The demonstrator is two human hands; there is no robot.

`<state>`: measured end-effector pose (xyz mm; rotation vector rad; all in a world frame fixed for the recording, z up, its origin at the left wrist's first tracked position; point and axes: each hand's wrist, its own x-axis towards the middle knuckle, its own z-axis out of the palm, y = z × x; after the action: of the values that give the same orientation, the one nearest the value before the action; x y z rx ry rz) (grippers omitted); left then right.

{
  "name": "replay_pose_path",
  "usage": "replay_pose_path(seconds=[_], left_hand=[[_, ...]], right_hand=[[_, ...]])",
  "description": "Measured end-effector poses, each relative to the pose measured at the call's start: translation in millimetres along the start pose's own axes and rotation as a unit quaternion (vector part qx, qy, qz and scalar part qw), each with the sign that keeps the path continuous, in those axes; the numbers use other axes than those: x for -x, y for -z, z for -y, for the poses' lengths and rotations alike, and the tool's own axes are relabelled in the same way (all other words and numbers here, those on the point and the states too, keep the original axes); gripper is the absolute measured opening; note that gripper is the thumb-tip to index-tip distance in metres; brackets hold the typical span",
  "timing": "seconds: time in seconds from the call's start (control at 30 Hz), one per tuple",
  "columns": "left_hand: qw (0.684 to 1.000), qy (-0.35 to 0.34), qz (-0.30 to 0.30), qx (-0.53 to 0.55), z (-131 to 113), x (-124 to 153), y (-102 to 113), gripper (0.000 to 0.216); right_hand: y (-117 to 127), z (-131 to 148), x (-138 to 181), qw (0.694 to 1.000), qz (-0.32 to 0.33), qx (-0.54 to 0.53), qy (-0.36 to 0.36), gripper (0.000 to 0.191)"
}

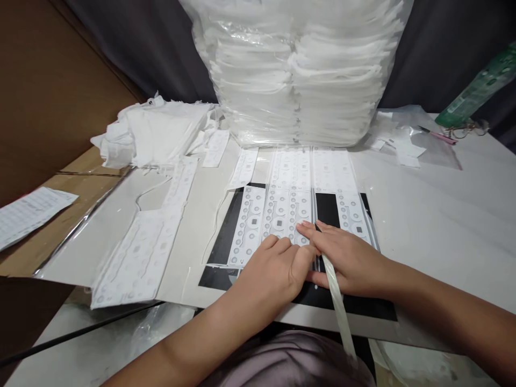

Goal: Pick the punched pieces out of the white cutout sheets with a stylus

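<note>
White panels printed with grey circles and wavy lines point(278, 207) lie in rows over a black mat point(226, 234). My left hand point(278, 266) rests on the front of the middle panels with its fingers curled in. Its thumb and fingertip meet close beside my right hand; anything pinched there is hidden. My right hand point(346, 255) lies low over the panels, its fingers bent forward. Between its thumb and fingers runs a long thin tool wrapped in pale tape point(338, 303), its dark tip pointing away from me and its other end over my lap.
A large clear bag of stacked white pieces point(294, 80) stands behind the panels. More printed panels point(141, 250) and a white cloth pile point(157, 129) are on the left. To the right are a plastic bag with paper scraps point(409, 150), a pink pen point(443, 138) and a green bottle point(478, 88).
</note>
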<state>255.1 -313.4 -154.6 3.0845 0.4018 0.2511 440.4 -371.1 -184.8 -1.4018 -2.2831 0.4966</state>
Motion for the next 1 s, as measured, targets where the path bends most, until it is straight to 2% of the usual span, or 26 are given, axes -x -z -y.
replay_pose_path(seconds=[0.37, 0.53, 0.6, 0.7, 0.77, 0.8, 0.87, 1.0], left_hand=[[1.0, 0.003, 0.012, -0.023, -6, 8, -5, 0.012], [0.997, 0.019, -0.002, 0.081, 1, 19, -6, 0.017], [0.986, 0.056, -0.034, 0.156, 8, 28, -6, 0.021], [0.949, 0.148, -0.125, 0.248, 21, 43, -4, 0.018], [0.928, 0.182, -0.165, 0.281, 27, 50, -1, 0.014], [0.923, 0.181, -0.169, 0.294, 28, 52, 1, 0.014], [0.924, 0.147, -0.162, 0.315, 27, 51, 4, 0.015], [0.925, 0.05, -0.162, 0.34, 10, 37, 0, 0.013]], right_hand=[[-4, 0, 1, 0.999, -0.027, -0.017, 0.031, 0.067], [-5, 1, 1, 1.0, -0.013, -0.013, 0.017, 0.066], [-6, 1, 0, 1.0, 0.002, -0.014, 0.005, 0.068], [1, 2, -3, 0.999, 0.035, -0.032, -0.014, 0.07], [13, 5, -3, 0.998, 0.032, -0.048, -0.034, 0.059], [21, 7, -2, 0.997, 0.012, -0.056, -0.05, 0.048], [38, 13, 4, 0.989, -0.073, -0.074, -0.102, 0.03], [53, 24, 29, 0.929, -0.276, -0.162, -0.188, 0.034]])
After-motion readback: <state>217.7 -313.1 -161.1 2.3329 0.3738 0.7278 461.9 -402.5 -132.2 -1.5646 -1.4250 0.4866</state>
